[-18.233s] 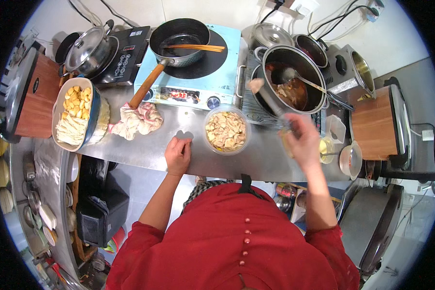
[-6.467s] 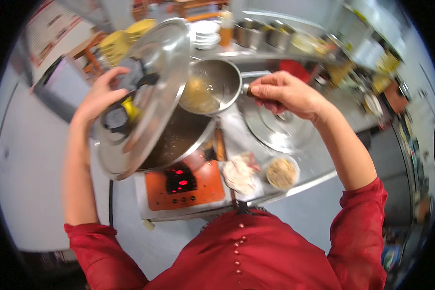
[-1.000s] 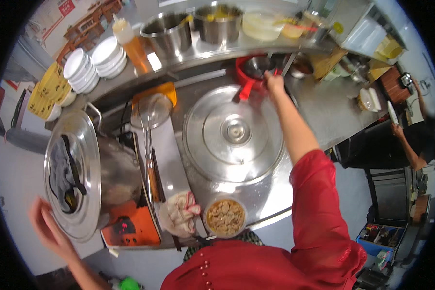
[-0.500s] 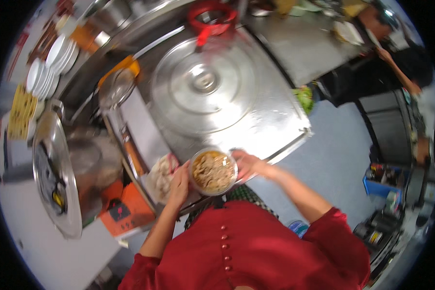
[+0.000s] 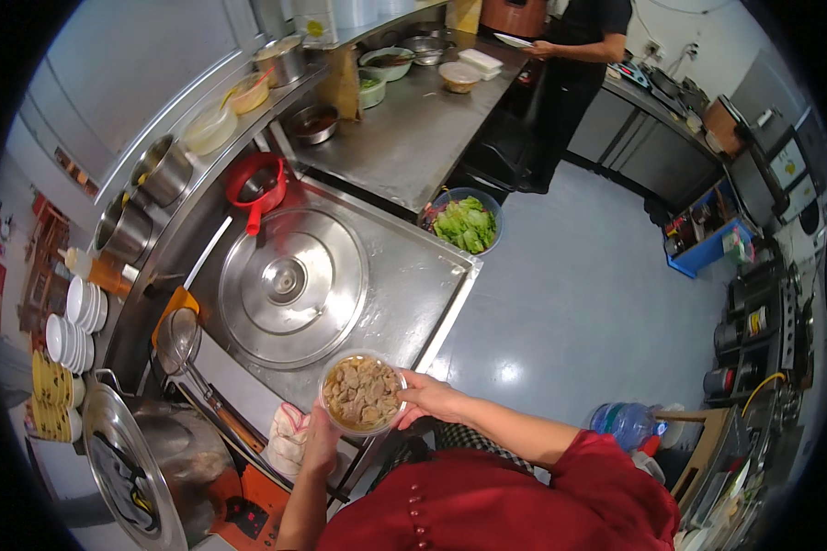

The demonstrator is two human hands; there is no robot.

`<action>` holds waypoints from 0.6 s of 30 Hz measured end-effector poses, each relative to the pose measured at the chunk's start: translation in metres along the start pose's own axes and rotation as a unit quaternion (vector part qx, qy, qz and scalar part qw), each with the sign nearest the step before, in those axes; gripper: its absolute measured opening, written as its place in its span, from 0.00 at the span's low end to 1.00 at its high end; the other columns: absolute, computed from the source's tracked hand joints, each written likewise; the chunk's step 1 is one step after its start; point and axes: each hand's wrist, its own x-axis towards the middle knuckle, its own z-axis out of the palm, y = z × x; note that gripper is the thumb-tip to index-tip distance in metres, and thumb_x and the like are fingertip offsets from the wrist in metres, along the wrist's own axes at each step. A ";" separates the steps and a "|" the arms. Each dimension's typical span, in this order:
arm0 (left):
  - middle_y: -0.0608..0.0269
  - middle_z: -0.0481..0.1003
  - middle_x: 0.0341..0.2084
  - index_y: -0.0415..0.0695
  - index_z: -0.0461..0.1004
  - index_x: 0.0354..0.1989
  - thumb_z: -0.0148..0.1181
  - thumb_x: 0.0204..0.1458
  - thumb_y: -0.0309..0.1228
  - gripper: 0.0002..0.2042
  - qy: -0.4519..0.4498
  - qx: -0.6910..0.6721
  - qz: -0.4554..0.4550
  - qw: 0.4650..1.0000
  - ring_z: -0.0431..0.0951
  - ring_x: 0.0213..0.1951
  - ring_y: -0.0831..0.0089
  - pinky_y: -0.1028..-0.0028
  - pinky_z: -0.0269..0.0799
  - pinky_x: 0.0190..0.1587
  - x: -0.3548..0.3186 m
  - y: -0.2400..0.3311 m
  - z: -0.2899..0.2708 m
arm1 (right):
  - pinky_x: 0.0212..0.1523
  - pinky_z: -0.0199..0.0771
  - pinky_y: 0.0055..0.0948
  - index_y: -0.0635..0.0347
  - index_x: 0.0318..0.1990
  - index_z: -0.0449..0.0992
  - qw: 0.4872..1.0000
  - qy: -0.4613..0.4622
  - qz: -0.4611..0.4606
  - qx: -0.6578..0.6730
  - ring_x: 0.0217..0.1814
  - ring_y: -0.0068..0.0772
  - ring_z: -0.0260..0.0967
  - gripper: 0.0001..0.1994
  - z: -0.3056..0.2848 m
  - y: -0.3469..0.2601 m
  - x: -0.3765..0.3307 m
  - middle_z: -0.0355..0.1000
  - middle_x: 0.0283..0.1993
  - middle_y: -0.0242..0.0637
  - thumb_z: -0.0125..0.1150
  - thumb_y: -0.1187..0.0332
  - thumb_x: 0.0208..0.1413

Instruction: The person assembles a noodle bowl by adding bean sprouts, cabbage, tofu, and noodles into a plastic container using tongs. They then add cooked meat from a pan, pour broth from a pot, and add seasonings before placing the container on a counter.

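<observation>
Between my two hands I carry a round clear plastic tub [image 5: 362, 393] of sliced cooked meat in broth, its top facing up. My left hand [image 5: 316, 443] grips its left side, and my right hand [image 5: 424, 399] has the fingers on its right rim. The tub is over the near edge of a steel counter [image 5: 404, 303]. Just beyond it lies a big round steel lid [image 5: 294, 280] with a knob. Beside my left hand are a crumpled white cloth [image 5: 288, 439] and a wire skimmer [image 5: 178, 342] with a wooden handle.
A tall steel pot [image 5: 184, 450] with a tilted lid stands at the left. A red ladle-like pan [image 5: 255, 184] rests behind the round lid. Lettuce fills a tub [image 5: 467, 223] at the counter's far corner. A co-worker in black [image 5: 574, 83] holds a white plate farther back.
My view has swung to the right and up, so more of the far counter and floor shows. Both hands still hold the tub.
</observation>
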 end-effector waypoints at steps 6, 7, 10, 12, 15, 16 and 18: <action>0.56 0.56 0.69 0.44 0.46 0.73 0.49 0.60 0.60 0.42 -0.218 -0.126 0.062 0.966 0.59 0.69 0.63 0.59 0.55 0.69 0.042 0.010 0.119 | 0.40 0.85 0.35 0.52 0.74 0.47 0.992 0.037 -0.097 0.071 0.42 0.42 0.79 0.29 -0.049 -0.029 -0.080 0.67 0.59 0.50 0.44 0.72 0.67; 0.57 0.57 0.69 0.44 0.46 0.73 0.49 0.60 0.60 0.41 -0.205 -0.115 0.061 0.970 0.58 0.69 0.63 0.59 0.55 0.70 0.048 0.005 0.140 | 0.40 0.85 0.36 0.51 0.74 0.47 0.991 0.051 -0.104 0.072 0.43 0.42 0.79 0.28 -0.062 -0.032 -0.092 0.66 0.60 0.50 0.45 0.70 0.68; 0.57 0.56 0.69 0.44 0.46 0.73 0.46 0.62 0.59 0.39 -0.194 -0.096 0.056 0.975 0.57 0.70 0.63 0.58 0.54 0.70 0.071 -0.009 0.209 | 0.41 0.85 0.36 0.51 0.74 0.47 0.984 0.071 -0.138 0.084 0.44 0.42 0.79 0.28 -0.115 -0.043 -0.131 0.66 0.60 0.50 0.46 0.69 0.69; 0.57 0.55 0.71 0.44 0.46 0.73 0.38 0.66 0.57 0.36 -0.222 -0.089 0.053 0.970 0.56 0.71 0.61 0.56 0.51 0.71 0.085 -0.016 0.254 | 0.41 0.84 0.35 0.51 0.74 0.48 0.980 0.099 -0.148 0.086 0.43 0.40 0.79 0.28 -0.155 -0.048 -0.159 0.66 0.59 0.50 0.48 0.66 0.70; 0.57 0.56 0.70 0.43 0.47 0.73 0.43 0.64 0.58 0.38 -0.235 -0.100 0.015 0.967 0.57 0.70 0.62 0.58 0.52 0.71 0.115 -0.035 0.329 | 0.40 0.83 0.33 0.55 0.73 0.50 0.974 0.169 -0.143 0.047 0.42 0.39 0.78 0.29 -0.228 -0.057 -0.207 0.67 0.58 0.50 0.51 0.63 0.69; 0.57 0.56 0.70 0.43 0.47 0.73 0.44 0.63 0.58 0.39 -0.248 -0.113 0.018 0.962 0.57 0.70 0.62 0.58 0.52 0.71 0.125 -0.042 0.355 | 0.40 0.83 0.33 0.56 0.73 0.52 0.971 0.192 -0.136 0.042 0.42 0.39 0.78 0.28 -0.254 -0.061 -0.226 0.68 0.58 0.49 0.51 0.62 0.69; 0.58 0.58 0.68 0.45 0.48 0.72 0.49 0.63 0.55 0.37 -0.239 -0.155 0.000 0.959 0.59 0.69 0.63 0.58 0.55 0.69 0.144 -0.055 0.407 | 0.40 0.83 0.33 0.59 0.71 0.55 0.960 0.250 -0.119 0.032 0.41 0.39 0.78 0.28 -0.309 -0.070 -0.268 0.68 0.57 0.49 0.52 0.61 0.68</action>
